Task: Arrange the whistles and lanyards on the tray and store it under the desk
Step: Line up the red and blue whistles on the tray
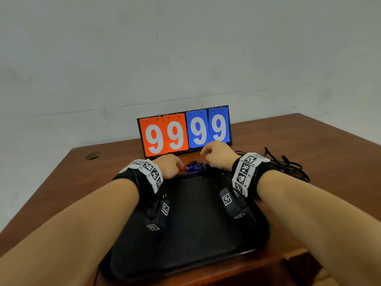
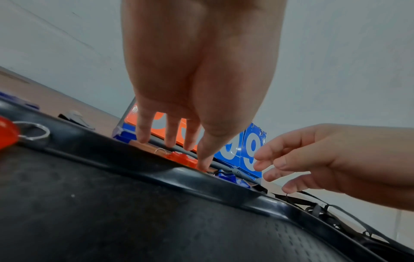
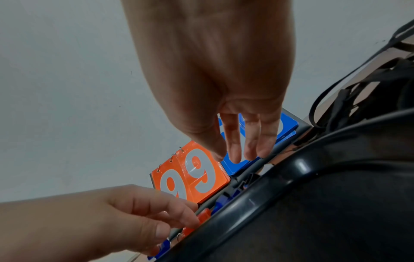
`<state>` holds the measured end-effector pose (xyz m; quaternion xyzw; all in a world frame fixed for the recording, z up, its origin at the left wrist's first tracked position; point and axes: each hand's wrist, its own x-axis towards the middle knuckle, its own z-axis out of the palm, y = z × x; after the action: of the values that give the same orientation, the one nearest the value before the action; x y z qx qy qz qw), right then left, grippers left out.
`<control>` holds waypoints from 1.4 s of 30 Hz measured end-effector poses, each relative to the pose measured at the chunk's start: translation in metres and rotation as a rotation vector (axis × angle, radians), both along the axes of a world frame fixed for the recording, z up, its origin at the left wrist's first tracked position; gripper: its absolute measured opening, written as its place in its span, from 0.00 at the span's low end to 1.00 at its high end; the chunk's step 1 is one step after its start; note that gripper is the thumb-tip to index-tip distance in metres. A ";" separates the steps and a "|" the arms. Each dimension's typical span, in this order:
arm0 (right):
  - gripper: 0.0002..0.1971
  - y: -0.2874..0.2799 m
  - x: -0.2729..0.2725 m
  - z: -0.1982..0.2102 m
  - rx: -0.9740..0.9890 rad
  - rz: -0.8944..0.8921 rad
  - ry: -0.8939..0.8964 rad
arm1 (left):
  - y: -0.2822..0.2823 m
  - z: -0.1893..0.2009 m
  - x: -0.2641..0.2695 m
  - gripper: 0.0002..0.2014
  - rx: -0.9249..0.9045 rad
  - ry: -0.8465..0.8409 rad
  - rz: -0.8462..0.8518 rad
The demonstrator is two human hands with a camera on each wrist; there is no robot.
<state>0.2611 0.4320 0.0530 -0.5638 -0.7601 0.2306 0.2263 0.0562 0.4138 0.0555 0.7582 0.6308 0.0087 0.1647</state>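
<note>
A black tray [image 1: 185,234] lies on the wooden desk in front of me. Just past its far rim [image 2: 224,186] sit a red whistle [image 2: 181,158] and several blue whistles [image 1: 194,167]. My left hand [image 1: 179,165] reaches over the rim and pinches the red whistle [image 3: 203,215] between thumb and fingertips. My right hand [image 1: 204,152] hovers beside it, above the blue whistles, with its fingers loosely hanging and holding nothing. Another red whistle [image 2: 6,133] with a metal ring lies at the tray's rim to the left. Black lanyards [image 1: 288,164] lie tangled on the desk to the right.
A flip scoreboard [image 1: 183,131] showing 99 in orange and 99 in blue stands right behind the whistles, against the grey wall. The desk's left and right edges fall away on both sides. The tray's near edge reaches the desk's front edge.
</note>
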 end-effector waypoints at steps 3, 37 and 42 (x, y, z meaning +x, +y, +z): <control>0.14 0.000 0.002 -0.004 -0.005 0.016 -0.007 | 0.003 -0.004 0.002 0.21 -0.022 0.040 -0.001; 0.18 -0.006 -0.067 -0.003 -0.008 0.096 -0.399 | -0.070 0.018 -0.061 0.27 0.154 -0.670 0.340; 0.15 -0.021 -0.065 0.009 0.018 -0.014 -0.273 | -0.089 0.032 -0.068 0.29 0.136 -0.686 0.328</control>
<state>0.1962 0.4110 0.0623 -0.5933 -0.7818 0.1433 0.1274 -0.0116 0.3251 0.0872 0.6094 0.6498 0.3301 0.3121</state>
